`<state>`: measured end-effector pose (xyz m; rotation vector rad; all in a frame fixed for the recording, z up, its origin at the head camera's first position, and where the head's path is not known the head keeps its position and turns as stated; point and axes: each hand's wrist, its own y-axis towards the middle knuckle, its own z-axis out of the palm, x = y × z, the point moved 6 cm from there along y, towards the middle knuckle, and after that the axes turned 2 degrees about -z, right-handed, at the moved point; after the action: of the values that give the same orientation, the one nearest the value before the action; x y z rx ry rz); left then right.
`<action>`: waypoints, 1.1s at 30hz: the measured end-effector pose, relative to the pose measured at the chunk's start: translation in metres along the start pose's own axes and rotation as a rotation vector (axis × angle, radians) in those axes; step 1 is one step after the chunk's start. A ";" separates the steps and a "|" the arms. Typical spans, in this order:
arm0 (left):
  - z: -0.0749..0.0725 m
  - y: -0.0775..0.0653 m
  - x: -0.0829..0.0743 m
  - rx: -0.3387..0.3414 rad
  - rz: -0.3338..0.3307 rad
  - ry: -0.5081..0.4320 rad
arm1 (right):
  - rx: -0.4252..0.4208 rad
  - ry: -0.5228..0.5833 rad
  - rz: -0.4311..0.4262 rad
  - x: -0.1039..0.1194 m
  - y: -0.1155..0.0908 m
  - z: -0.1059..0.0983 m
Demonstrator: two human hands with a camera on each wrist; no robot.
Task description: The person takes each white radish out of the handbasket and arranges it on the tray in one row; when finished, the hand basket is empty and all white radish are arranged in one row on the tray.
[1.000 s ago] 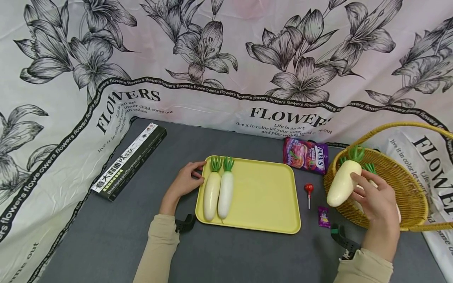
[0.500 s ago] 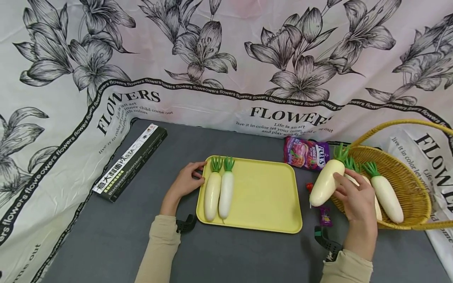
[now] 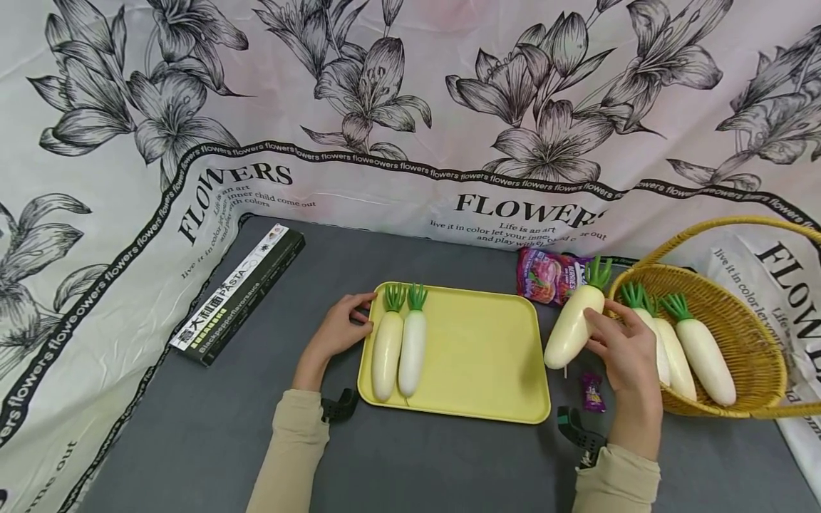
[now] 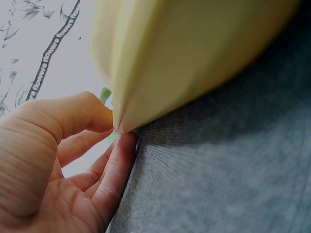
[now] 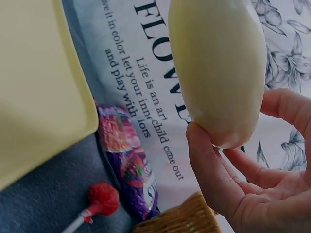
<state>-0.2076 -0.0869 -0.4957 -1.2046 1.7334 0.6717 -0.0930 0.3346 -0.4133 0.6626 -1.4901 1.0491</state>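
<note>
Between the thumb and fingers of my right hand (image 3: 625,349) is a white radish (image 3: 573,328) with green leaf stubs, held up between the tray and the basket. The right wrist view shows the fingertips gripping the radish (image 5: 218,73) near one end. My left hand (image 3: 340,328) pinches the left rim of the yellow tray (image 3: 477,356); in the left wrist view thumb and finger meet at the tray's edge (image 4: 146,92). Two radishes lie side by side in the tray's left part, a cream one (image 3: 387,356) and a whiter one (image 3: 412,353).
A wicker basket (image 3: 760,342) with several radishes (image 3: 705,360) stands at the right, its handle arching up. Near it lie a purple candy bag (image 3: 541,274), a small purple wrapper (image 3: 593,392) and a red lollipop (image 5: 103,198). A pasta box (image 3: 240,292) lies at the left.
My right hand has carried the radish leftward, from over the basket to near the tray's right edge. More radishes in the basket now show. My left hand stays at the tray's rim.
</note>
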 end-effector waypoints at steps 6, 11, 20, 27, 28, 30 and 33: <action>0.001 0.002 0.004 0.004 -0.011 0.019 | 0.015 -0.074 0.004 -0.004 0.003 0.014; 0.000 0.002 0.004 -0.003 -0.012 0.014 | 0.038 -0.110 -0.008 -0.008 0.006 0.027; -0.001 0.001 -0.001 -0.029 0.045 0.022 | 0.078 -0.200 -0.049 -0.014 0.010 0.051; 0.000 0.003 0.003 -0.004 -0.015 0.027 | 0.148 -0.256 -0.074 -0.023 0.011 0.075; 0.000 0.003 0.004 -0.002 -0.021 0.026 | 0.158 -0.265 -0.074 -0.024 0.010 0.079; 0.000 0.003 0.003 0.000 -0.023 0.023 | 0.177 -0.281 -0.074 -0.025 0.009 0.086; 0.000 0.002 0.001 -0.001 -0.024 0.015 | 0.214 -0.305 -0.068 -0.029 0.006 0.098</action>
<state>-0.2099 -0.0869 -0.4965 -1.2321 1.7281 0.6514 -0.1381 0.2462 -0.4387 1.0563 -1.6140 1.1000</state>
